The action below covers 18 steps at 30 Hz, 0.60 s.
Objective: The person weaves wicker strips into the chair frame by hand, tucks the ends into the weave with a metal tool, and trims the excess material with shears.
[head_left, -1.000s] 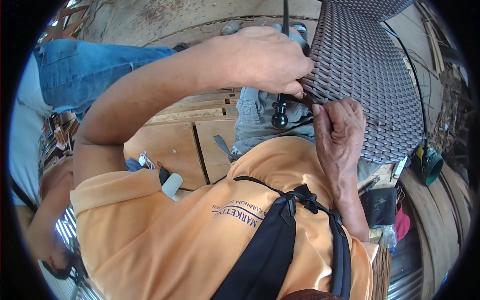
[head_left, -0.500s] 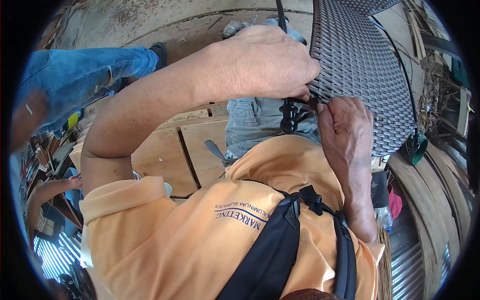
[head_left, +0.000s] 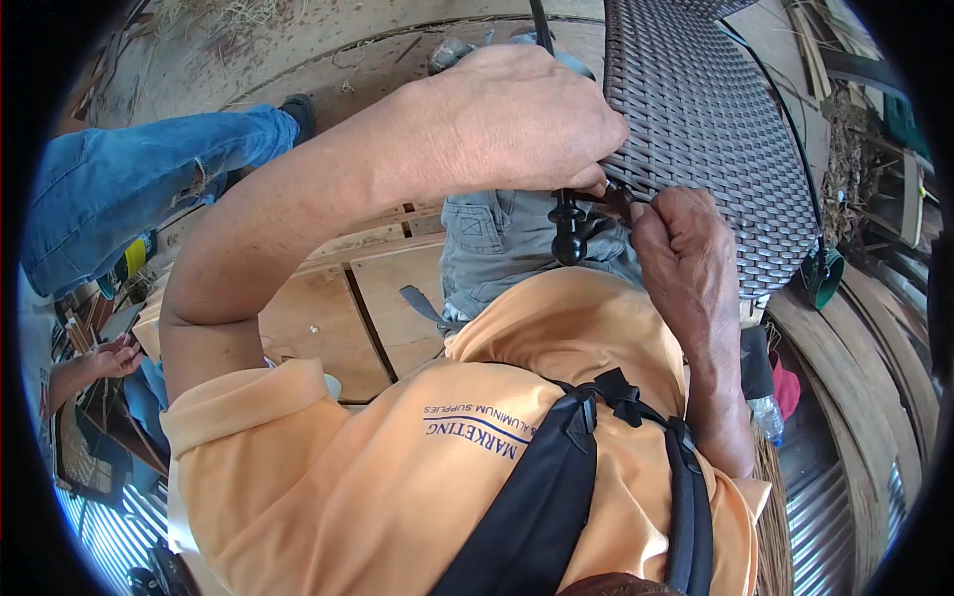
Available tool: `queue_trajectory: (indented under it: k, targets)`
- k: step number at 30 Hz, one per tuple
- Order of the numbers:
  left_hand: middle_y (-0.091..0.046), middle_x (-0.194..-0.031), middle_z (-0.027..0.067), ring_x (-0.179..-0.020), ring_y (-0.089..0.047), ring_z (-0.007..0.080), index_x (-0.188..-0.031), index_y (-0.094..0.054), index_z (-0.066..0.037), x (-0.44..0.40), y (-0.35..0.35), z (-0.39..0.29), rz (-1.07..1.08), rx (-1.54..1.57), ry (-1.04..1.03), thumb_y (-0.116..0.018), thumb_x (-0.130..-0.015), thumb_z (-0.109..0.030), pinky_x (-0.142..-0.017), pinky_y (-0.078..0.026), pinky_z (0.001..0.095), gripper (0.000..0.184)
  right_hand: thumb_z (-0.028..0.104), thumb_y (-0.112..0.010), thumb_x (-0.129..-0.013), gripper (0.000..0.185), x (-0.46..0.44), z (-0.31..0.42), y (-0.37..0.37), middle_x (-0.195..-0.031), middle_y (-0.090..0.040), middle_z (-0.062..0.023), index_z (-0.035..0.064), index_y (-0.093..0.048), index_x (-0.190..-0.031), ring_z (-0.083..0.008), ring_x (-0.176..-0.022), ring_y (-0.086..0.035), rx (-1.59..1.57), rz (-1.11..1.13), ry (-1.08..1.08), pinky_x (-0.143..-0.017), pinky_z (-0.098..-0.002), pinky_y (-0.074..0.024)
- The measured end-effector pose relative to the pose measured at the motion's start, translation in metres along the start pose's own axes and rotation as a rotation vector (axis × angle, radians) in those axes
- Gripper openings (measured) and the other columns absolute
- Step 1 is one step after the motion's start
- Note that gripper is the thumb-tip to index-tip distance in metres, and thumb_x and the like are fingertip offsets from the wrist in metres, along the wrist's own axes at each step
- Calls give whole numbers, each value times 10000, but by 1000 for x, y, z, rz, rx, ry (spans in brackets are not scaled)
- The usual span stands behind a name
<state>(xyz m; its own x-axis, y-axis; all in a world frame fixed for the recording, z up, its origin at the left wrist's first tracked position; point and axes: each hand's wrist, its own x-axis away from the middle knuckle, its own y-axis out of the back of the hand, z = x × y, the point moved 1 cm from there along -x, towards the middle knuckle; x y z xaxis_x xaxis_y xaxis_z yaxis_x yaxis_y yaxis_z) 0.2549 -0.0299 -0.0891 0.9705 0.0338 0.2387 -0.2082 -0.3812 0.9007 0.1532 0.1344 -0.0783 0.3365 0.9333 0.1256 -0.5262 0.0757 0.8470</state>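
Note:
A dark brown woven wicker piece [head_left: 711, 129] stands in front of me, its lower left edge between my hands. My left hand [head_left: 527, 114] is closed at this edge, knuckles up, its fingertips pinching a dark brown strip [head_left: 618, 197]. Opposite it, my right hand [head_left: 688, 228] is closed on the other end of the strip, thumb pressed against the curled fingers. Just below my left fingers hangs a glossy black knobbed piece [head_left: 569, 238]; what it joins is hidden. A thin black rod [head_left: 542, 25] rises behind my left hand.
Another person's jeans leg [head_left: 169, 164] is at the left, with a person's open hand [head_left: 117, 356] lower down. Wooden boards [head_left: 308, 328] lie beside my legs. Curved planks [head_left: 835, 368] and a green container [head_left: 825, 280] are at the right.
The view has shifted slightly. Both my hands keep nearly the same hold at the wicker edge. A blurred hand by the jeans at the left is gone from there.

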Motion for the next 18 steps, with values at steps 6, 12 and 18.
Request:
queue_trajectory:
  k: [6,12,18]
  targets:
    - [-669,-753,127,-740,-679,310,-896,-634,-79,3,1,0,-28,-12,-3,-672,-811,-383,-646,-547,414,318,136,-624,-816,194,-3,5,0,-686,-574,-157,12,-556,-684,-340,-732,-554,79,44,-41,-676,-447,-434]
    - [-670,-744,121,-735,-680,306,-894,-638,-86,0,-4,2,-54,-8,-34,-678,-806,-382,-650,-548,411,311,161,-618,-846,186,1,11,-3,-733,-600,-145,21,-575,-732,-331,-758,-567,220,30,12,-725,-448,-437]
    - [-666,-738,117,-745,-680,301,-907,-631,-71,2,-3,4,-68,-7,-72,-681,-808,-366,-645,-546,409,316,174,-592,-870,193,-11,10,6,-758,-615,-146,25,-588,-747,-324,-794,-585,236,210,-49,-743,-444,-446]
